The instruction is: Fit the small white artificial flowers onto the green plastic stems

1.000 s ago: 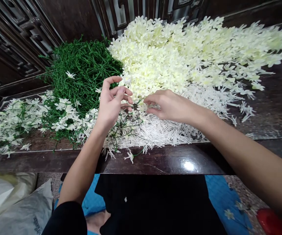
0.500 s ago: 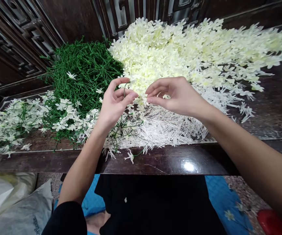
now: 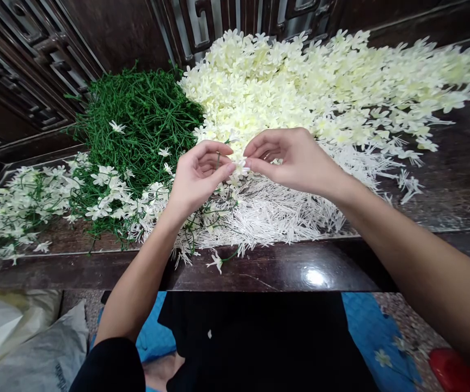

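My left hand (image 3: 196, 177) pinches a thin green plastic stem (image 3: 218, 159), partly hidden by the fingers. Close beside it, the fingertips of my right hand (image 3: 295, 160) are closed on a small white artificial flower (image 3: 240, 165). The fingertips of both hands nearly meet at this flower; whether stem and flower are joined I cannot tell. Below the hands spreads a heap of thin white stamen-like sprigs (image 3: 279, 212). Loose cream flower heads (image 3: 267, 92) are piled behind them, and a mound of green stems (image 3: 136, 120) lies behind my left hand.
White flowers on green stems (image 3: 34, 190) lie along the left of the dark wooden bench (image 3: 455, 174). One stemmed flower (image 3: 216, 262) rests at its front edge. Carved wooden panels (image 3: 202, 27) rise behind. Sacks (image 3: 42, 337) stand at lower left, a red object (image 3: 451, 367) at lower right.
My left hand has moved right and slightly toward me with the green stem, closing the gap to my right hand. My right hand has barely moved; the white flower now shows between the fingertips.
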Demonstrator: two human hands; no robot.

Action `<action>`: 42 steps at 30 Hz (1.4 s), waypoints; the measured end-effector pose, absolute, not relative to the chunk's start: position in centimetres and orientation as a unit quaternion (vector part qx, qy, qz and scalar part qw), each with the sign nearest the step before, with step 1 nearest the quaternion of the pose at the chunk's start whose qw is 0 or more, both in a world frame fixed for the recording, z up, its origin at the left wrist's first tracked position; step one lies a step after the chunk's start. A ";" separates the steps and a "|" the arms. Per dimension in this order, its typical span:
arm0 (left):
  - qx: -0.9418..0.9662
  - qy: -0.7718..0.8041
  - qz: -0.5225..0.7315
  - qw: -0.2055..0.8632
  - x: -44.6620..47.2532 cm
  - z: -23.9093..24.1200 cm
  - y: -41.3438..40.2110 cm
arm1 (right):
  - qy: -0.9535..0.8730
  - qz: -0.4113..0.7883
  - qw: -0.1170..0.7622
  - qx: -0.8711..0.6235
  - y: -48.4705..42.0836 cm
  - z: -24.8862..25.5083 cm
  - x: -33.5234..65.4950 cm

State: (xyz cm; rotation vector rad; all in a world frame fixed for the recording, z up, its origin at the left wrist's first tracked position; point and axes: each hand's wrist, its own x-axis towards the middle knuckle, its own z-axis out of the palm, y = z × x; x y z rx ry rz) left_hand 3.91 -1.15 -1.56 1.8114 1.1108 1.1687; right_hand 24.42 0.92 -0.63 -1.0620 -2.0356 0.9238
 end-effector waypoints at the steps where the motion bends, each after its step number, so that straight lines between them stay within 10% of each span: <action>1: 0.701 0.432 0.451 0.344 3.8 -1.5 -1.1 | -0.804 0.315 0.295 -0.408 1.1 -0.8 24.8; 7: 0.713 0.456 0.440 0.301 3.5 -1.8 -0.8 | -0.871 0.265 0.140 -0.390 2.3 -2.0 26.5; 21: 0.701 0.458 0.449 0.312 3.8 -1.8 -0.8 | -0.798 0.361 0.310 -0.370 0.5 0.6 25.1; 42: 0.703 0.408 0.457 0.361 3.9 -1.7 -0.8 | -0.771 0.418 0.334 -0.345 0.2 0.0 24.5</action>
